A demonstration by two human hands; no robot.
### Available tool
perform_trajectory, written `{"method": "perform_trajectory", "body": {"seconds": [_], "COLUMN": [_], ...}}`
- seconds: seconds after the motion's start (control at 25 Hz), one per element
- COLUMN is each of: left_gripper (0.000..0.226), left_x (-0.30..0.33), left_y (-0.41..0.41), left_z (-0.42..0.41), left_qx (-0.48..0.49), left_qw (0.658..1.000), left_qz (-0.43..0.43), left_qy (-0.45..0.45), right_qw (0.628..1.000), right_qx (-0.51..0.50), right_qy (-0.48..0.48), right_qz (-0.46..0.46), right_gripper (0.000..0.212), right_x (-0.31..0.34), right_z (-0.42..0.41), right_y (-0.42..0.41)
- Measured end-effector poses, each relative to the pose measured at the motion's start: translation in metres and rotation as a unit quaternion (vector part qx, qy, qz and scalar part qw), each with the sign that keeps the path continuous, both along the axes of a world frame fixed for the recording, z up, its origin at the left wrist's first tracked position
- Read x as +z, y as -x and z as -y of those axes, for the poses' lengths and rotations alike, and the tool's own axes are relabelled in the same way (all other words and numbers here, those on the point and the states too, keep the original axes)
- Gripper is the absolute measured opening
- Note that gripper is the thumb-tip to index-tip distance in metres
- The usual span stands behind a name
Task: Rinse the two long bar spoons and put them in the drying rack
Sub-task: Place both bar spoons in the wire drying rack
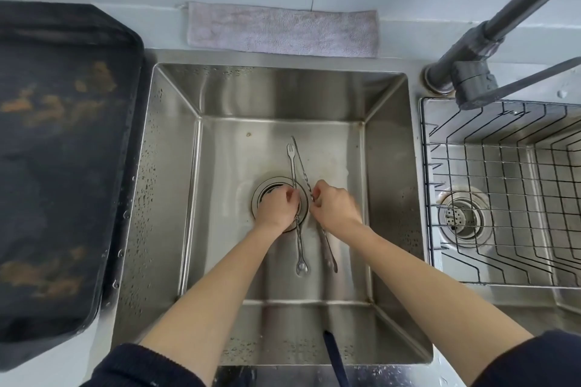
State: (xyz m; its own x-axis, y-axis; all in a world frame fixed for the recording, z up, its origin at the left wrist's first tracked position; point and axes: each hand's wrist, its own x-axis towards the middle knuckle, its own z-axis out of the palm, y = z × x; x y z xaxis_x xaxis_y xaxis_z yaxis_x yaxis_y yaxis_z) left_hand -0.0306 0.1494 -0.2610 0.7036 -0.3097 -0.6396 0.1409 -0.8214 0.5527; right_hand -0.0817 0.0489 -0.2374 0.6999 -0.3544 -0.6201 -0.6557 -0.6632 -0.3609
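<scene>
Both hands hold one bar spoon each, pinched mid-handle, low in the steel sink (pixel 176 185). Left hand (pixel 276 206) grips the left spoon (pixel 300 248) over the drain (pixel 267 190). Right hand (pixel 336 207) grips the right spoon (pixel 301 166). Wire drying rack (pixel 503 185) sits well apart, rightward.

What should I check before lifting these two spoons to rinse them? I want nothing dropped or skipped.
1. Left hand closed on the fork-ended steel bar spoon: ok, grip sits mid-handle.
2. Right hand closed on the second twisted steel bar spoon: ok, also mid-handle.
3. Spoons apart, not tangled: cannot tell, their far ends lie close together.
4. Water running from the dark grey faucet: not ok, no stream visible, and the spout is out of frame.
5. Black wire drying rack in the right basin free to take them: ok, nothing shows in it.
6. Round steel drain under the hands: cannot tell if covered.
</scene>
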Motion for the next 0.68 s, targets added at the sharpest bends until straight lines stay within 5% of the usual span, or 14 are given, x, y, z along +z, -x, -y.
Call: {"method": "perform_trajectory", "body": {"seconds": [0.68], "left_gripper": [0.012], "left_x": [0.106], "left_y": [0.007], "left_z": [0.012], "left_qx": [0.025], "left_qw": [0.985], "left_qz": [0.126], "left_qy": [0.119], "right_qw": [0.988], "right_qx": [-0.059], "right_qy": [-0.021], "right_qz": [0.144], "right_gripper": [0.025], "right_x": [0.086], "right_z": [-0.004], "right_y": [0.021]}}
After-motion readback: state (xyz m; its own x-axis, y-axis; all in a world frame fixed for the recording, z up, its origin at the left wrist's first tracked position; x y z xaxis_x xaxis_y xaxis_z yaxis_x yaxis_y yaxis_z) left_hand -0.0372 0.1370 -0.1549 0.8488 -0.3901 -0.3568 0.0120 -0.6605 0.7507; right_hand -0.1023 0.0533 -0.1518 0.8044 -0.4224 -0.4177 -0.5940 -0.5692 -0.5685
